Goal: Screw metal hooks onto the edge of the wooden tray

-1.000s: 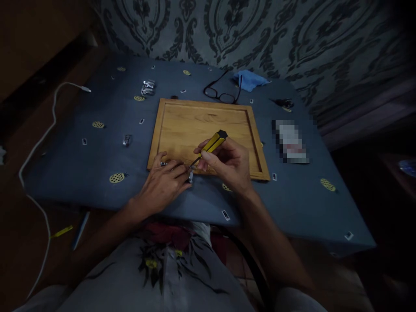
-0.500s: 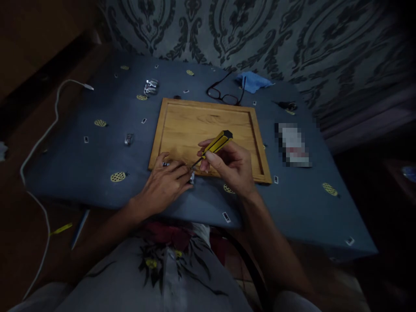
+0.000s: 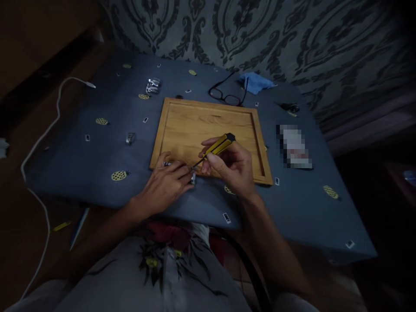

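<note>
My right hand [image 3: 232, 167] is closed round a yellow-and-black screwdriver [image 3: 219, 145], held at a slant with its shaft pointing down and left. The screwdriver's tip meets a small shiny metal fitting [image 3: 193, 178] at the near edge of a framed wooden board [image 3: 211, 125]. My left hand [image 3: 170, 180] presses that fitting against the board's near rim, its fingers bent together and one wearing a ring. Those fingers hide most of the fitting, so its exact kind cannot be made out.
Left of the board lie a small metal piece [image 3: 130, 138] and a cluster of similar shiny pieces [image 3: 153, 86]. Behind it are eyeglasses [image 3: 227, 97] and a blue cloth [image 3: 256, 82]. Keys [image 3: 289, 107] and a blurred-out flat object [image 3: 294, 146] lie rightward. A white cable [image 3: 58, 104] runs along the left.
Both hands keep their places at the board's near edge, with the screwdriver still on the fitting. The whole view has shifted very slightly.
</note>
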Demonstrator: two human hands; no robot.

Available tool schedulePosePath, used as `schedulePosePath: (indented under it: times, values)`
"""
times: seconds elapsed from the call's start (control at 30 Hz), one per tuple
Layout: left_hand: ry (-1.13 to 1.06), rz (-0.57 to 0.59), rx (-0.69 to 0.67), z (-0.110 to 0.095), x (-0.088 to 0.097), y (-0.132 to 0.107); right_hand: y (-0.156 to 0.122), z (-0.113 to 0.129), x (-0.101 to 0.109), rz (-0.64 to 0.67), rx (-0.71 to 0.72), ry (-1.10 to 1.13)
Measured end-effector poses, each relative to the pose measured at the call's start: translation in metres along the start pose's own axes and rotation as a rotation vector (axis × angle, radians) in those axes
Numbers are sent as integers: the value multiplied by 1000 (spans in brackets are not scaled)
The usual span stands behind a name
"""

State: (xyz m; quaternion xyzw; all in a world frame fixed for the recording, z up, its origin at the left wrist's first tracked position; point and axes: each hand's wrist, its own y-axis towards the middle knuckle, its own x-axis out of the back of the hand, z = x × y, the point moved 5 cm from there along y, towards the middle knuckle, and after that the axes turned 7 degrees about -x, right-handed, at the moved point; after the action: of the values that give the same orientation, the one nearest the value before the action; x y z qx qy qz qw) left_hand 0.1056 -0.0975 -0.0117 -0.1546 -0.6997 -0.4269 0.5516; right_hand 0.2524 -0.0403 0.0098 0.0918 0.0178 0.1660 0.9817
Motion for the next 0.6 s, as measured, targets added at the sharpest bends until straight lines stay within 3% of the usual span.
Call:
schedulePosePath:
  times: [0.2,0.47,0.6]
  values:
    - [1,-16,6,0,1,0,1,1,-1,24,1,-11]
    - [10,-7,5,0,-1,-1,0,0,-2,-36,-36,6]
    - [22,-17,2,1,-1,-1,0,3,2,-121,31,-2]
